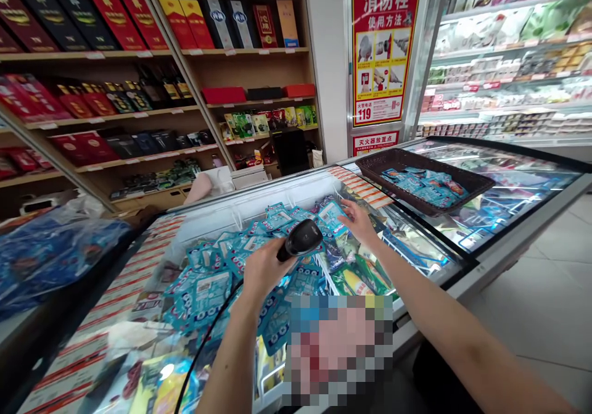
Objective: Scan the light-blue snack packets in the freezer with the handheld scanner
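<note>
Over the freezer (213, 216), the right hand (361, 223) pinches a blue packet (330, 218), probably light, pliable and slick, best held by its edge, while the left hand (264, 270) grips a black scanner (303, 238)

Wooden shelves (259, 73), upper left, bear white labels (95, 55) along their edges. White wall (325, 62) at upper centre; red poster (386, 50) mounted to its right. Display case (493, 49), upper right, brightly lit. Glass-topped freezer (509, 244) spans the centre, reflecting light. Tiled floor (565, 235), pale grey, visible along the right edge.
</note>
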A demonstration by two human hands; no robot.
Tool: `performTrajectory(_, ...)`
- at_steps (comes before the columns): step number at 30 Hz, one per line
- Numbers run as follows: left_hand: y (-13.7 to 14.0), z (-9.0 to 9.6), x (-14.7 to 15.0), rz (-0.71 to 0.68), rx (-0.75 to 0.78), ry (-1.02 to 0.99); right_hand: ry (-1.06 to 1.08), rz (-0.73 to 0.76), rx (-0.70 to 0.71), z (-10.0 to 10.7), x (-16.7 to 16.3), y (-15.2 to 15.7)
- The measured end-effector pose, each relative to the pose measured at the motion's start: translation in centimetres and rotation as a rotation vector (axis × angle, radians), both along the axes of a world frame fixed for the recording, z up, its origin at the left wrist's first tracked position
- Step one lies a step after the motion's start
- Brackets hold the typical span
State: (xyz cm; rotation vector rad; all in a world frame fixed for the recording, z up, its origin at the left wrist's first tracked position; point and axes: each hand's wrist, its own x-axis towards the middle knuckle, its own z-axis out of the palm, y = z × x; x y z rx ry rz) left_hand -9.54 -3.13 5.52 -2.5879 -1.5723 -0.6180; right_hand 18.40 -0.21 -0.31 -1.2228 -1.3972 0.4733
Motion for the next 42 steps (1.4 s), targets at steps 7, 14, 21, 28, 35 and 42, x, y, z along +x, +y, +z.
performTrajectory(7,-1.0,-0.3,0.1,-0.058,0.012,-0.019,-0.067,0.021,0.030,0.8,-0.3,-1.2)
performTrajectory(14,-1.0,-0.7,0.3,-0.072,0.039,0.041,-0.080,0.002,0.004,-0.1,0.0,-0.6)
performTrajectory(21,-1.1,-0.8,0.5,-0.116,0.050,0.047,-0.122,-0.014,-0.006,-0.1,0.0,-0.7)
performTrajectory(28,-1.3,-0.8,0.7,-0.093,0.048,0.072,-0.115,-0.014,0.001,-0.3,0.0,-0.6)
performTrajectory(35,-1.5,-0.7,0.9,-0.083,0.051,0.111,-0.078,0.010,0.052,-0.2,-0.1,-0.6)
performTrajectory(42,-1.5,-1.1,1.0,-0.101,0.130,0.118,-0.039,-0.105,0.080,-0.9,1.1,0.1)
